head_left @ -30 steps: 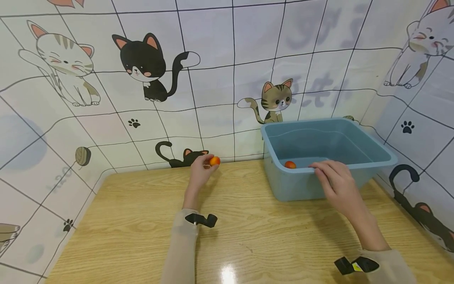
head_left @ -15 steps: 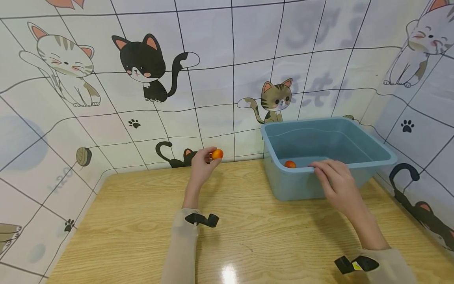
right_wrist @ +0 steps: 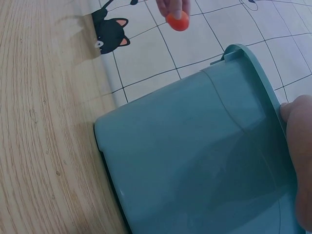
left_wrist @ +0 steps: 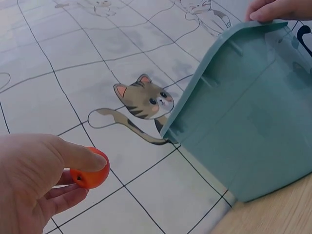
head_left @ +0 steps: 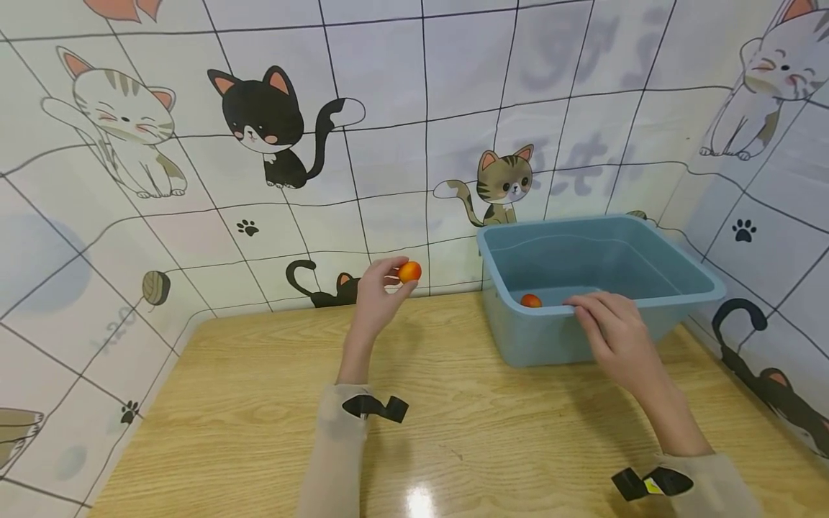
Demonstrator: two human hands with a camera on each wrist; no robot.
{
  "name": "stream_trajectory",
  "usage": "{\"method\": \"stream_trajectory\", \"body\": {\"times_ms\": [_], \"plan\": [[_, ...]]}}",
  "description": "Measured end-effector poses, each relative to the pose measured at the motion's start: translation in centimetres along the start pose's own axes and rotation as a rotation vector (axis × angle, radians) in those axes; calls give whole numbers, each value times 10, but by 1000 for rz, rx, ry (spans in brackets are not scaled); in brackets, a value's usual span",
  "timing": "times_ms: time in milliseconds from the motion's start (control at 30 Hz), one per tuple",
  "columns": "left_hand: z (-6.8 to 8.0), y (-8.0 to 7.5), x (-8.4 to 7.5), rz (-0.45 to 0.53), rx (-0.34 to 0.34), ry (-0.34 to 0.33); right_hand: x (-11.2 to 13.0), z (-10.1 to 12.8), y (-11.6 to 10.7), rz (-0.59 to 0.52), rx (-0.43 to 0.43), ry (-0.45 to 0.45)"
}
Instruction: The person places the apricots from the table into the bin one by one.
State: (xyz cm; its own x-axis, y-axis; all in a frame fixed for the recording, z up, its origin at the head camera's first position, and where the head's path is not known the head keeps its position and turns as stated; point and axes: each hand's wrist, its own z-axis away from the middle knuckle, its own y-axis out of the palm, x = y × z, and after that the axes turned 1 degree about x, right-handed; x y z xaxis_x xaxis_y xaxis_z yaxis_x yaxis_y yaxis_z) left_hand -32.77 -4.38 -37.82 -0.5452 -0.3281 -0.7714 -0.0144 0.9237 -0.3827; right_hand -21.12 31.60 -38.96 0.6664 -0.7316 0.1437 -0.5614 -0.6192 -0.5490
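My left hand (head_left: 378, 298) pinches a small round orange-red fruit (head_left: 410, 272) between thumb and fingers, above the back of the table. A dark spot marks the fruit (left_wrist: 91, 170) in the left wrist view; its exact kind is unclear. To the right stands a blue-green plastic basin (head_left: 550, 338), upright on the table. With fingers over its near rim, my right hand (head_left: 618, 342) grips the basin. A second orange-red fruit (head_left: 531, 301) lies inside the basin near the front left corner, partly hidden by the rim.
The wood-grain table (head_left: 259, 410) reaches back to a wall covering (head_left: 388, 158) printed with cats and grid lines. More of this covering rises on the left and right sides. The basin stands close to the back wall.
My left hand has lifted the orange-red fruit from near the table's back edge and carried it slightly right. My right hand, the basin and the fruit inside have stayed in place.
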Motion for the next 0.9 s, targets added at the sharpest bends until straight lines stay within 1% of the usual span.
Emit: {"method": "stream_trajectory", "body": {"times_ms": [233,433,633,900], "plan": [[-1,10,-17,20,24,37,-1,2,0,-2,-3,4],[0,21,-35,37,24,90,-1,2,0,-2,-2,5],[3,34,-50,35,74,134,0,1,0,-5,-8,0],[10,52,-68,42,118,184,1,0,0,-7,-7,6]]}}
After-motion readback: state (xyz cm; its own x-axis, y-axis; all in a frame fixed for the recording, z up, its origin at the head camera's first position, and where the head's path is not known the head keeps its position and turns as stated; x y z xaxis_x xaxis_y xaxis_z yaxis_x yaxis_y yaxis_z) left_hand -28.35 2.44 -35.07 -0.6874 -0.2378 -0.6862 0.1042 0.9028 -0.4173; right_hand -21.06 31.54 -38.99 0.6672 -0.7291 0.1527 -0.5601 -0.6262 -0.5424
